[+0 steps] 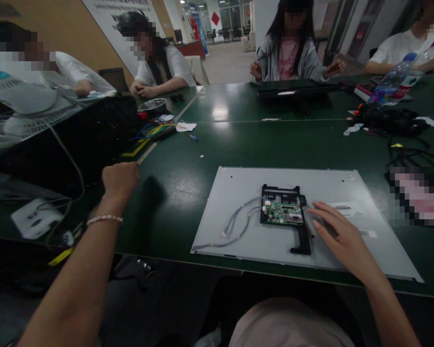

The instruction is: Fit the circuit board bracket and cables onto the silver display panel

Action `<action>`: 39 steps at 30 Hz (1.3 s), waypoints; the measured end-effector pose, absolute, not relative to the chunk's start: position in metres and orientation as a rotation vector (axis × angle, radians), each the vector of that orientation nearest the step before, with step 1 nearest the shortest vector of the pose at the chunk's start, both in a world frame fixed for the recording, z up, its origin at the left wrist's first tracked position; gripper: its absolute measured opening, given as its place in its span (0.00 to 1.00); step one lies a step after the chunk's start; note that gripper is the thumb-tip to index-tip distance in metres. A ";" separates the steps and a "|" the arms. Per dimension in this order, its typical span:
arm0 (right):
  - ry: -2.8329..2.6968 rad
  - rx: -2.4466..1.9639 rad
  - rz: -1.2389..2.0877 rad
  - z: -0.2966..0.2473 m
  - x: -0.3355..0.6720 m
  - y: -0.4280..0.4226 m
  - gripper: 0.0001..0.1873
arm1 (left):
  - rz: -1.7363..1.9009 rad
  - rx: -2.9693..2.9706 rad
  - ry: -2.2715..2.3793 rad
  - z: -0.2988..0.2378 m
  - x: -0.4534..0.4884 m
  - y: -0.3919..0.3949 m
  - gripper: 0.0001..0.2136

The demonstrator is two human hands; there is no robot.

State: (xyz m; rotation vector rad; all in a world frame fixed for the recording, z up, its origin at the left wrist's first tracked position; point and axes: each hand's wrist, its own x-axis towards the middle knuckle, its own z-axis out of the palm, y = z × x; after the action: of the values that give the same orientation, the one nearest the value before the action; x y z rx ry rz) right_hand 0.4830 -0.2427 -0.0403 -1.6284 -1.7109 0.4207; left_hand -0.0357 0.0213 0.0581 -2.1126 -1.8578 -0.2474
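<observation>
A flat grey metal panel [238, 183] lies on the green table, partly past its front edge. On it sits a green circuit board [282, 212] in a black plastic bracket [304, 241], with grey cables [235, 226] running out to the left. My right hand [338, 231] is over the panel just right of the bracket, fingers spread and holding nothing I can see. Whether it touches the panel is unclear. My left hand [121, 179] is a closed fist above the table, left of the panel, near a large black object [94, 140]. Its fingers are turned away, so anything inside is hidden.
A white fan [32, 111] and a white power socket block [36, 219] are at left. Wires [159, 130] and a screwdriver [191, 137] lie beyond my left hand. Bottles [394, 82], a black bag [390, 118] and a phone [419, 193] are at right. Several people sit around the table.
</observation>
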 end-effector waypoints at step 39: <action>-2.144 -1.491 0.353 -0.036 0.489 -0.249 0.34 | -0.147 -2.890 -0.810 -0.006 0.274 -0.072 0.09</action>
State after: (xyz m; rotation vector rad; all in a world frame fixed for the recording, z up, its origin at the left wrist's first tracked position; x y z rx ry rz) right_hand 0.4892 -0.2492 -0.0355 -1.4915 -2.1440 0.3526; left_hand 0.2737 -0.0721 -0.0062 -2.8898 -0.8095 -0.1473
